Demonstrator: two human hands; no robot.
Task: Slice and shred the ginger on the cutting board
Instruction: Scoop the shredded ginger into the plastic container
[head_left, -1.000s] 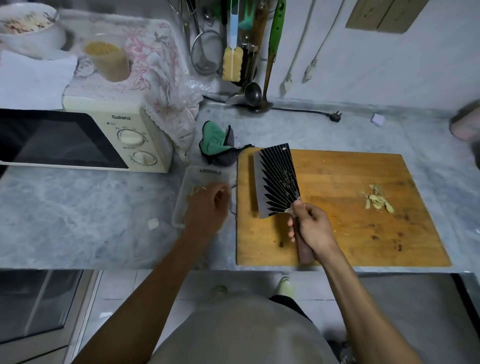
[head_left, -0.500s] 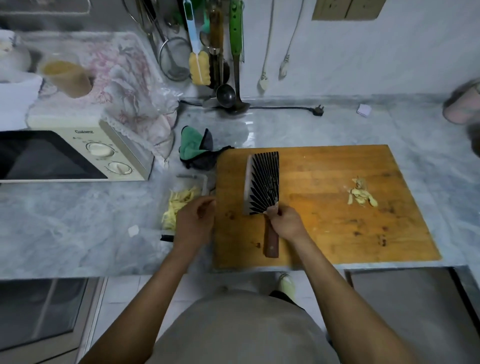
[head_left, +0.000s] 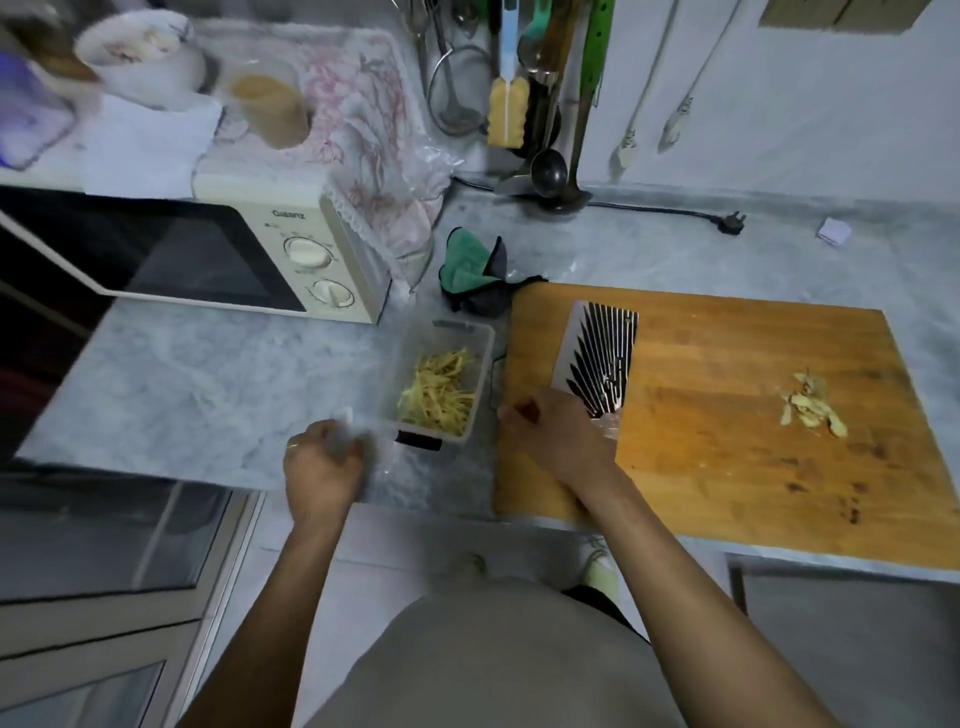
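The right hand (head_left: 558, 441) is curled over the handle of the cleaver (head_left: 597, 358), whose patterned blade lies flat on the cutting board (head_left: 727, 457) just beyond the knuckles. Between the hands, a clear container (head_left: 441, 384) on the marble surface (head_left: 208, 384) holds the shredded ginger (head_left: 439, 392). The left hand (head_left: 322, 467), fingers curled, grips something clear near it (too blurred to name). Ginger peels (head_left: 810, 408) lie on the board, well right of the right hand.

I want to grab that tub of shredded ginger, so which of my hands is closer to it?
Left. The left hand sits just beside the tub, at its near left corner. The right hand is across on the cutting board, by the cleaver.
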